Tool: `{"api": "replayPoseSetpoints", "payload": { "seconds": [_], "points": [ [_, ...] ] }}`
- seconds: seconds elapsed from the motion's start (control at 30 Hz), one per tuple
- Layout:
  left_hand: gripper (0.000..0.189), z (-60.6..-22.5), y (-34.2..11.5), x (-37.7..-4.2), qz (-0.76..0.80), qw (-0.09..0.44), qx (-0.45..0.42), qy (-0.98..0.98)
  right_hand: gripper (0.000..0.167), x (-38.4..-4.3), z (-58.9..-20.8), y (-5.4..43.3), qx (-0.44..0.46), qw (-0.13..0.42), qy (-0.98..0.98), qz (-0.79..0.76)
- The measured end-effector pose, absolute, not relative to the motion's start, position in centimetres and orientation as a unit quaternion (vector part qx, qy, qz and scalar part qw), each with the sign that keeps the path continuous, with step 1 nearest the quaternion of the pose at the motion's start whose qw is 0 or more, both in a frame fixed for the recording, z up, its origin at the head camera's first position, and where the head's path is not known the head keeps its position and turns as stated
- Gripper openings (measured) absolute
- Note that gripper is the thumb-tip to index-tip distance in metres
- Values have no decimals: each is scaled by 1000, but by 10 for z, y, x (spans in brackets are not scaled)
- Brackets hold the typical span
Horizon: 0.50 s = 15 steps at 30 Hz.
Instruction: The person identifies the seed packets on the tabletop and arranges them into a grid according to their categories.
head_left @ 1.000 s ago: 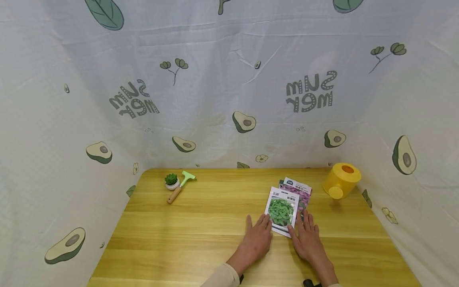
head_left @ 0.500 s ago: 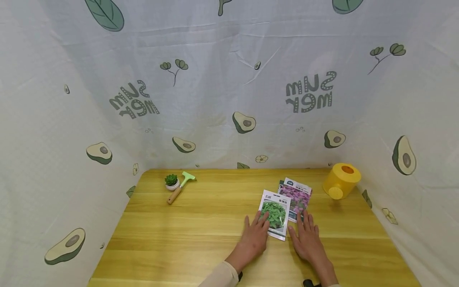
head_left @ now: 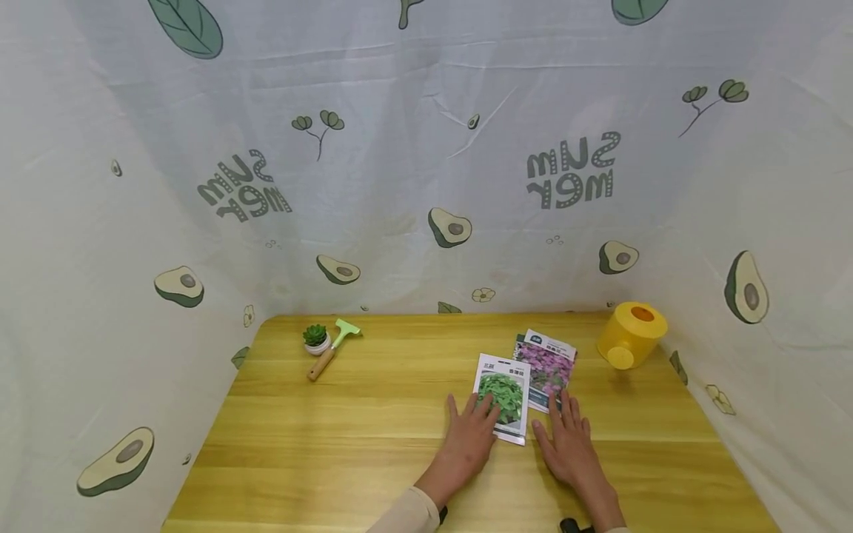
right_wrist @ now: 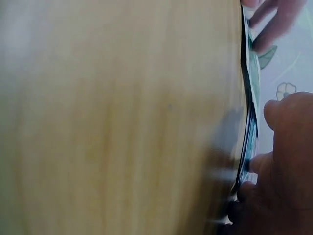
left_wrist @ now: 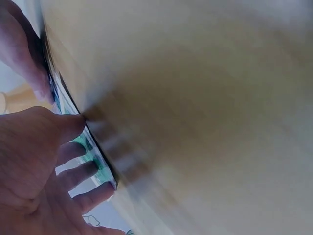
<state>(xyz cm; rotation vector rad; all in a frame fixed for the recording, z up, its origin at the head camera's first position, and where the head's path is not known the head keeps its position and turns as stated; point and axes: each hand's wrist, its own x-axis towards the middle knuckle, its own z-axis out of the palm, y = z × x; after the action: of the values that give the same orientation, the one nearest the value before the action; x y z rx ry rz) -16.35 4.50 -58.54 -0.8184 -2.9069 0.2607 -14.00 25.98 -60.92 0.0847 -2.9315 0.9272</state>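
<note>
A white seed packet with a green leafy picture (head_left: 503,392) lies flat near the middle right of the table. My left hand (head_left: 469,438) rests on its lower left part, fingers spread and fairly straight; in the left wrist view the left hand (left_wrist: 34,161) reaches over the packet's edge. Partly under that packet lies a pink-flower seed packet (head_left: 548,364), with the dark corner of another packet (head_left: 519,345) showing behind it. My right hand (head_left: 570,448) lies spread out, fingertips at the pink-flower packet's lower edge. In the right wrist view the right hand (right_wrist: 293,161) is seen low, side-on.
A yellow watering can (head_left: 630,337) stands at the back right. At the back left are a small potted succulent (head_left: 316,337) and a light-green hand rake (head_left: 333,351) with a wooden handle. A printed cloth (head_left: 373,185) hangs behind and beside the wooden table (head_left: 320,444).
The green leafy packet has slid left under my left hand, uncovering more of the pink-flower packet. My right hand has stayed almost in place. The head view has shifted slightly.
</note>
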Motion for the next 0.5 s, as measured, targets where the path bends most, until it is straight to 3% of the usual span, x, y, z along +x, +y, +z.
{"api": "replayPoseSetpoints", "payload": {
  "seconds": [0.37, 0.5],
  "points": [
    [52, -591, 30, -160, 28, 57, -262, -963, 76, -139, -614, 263, 44, 37, -950, 309],
    [49, -591, 24, -162, 10, 45, -262, -964, 78, -140, -616, 267, 41, 14, -949, 312]
  ]
}}
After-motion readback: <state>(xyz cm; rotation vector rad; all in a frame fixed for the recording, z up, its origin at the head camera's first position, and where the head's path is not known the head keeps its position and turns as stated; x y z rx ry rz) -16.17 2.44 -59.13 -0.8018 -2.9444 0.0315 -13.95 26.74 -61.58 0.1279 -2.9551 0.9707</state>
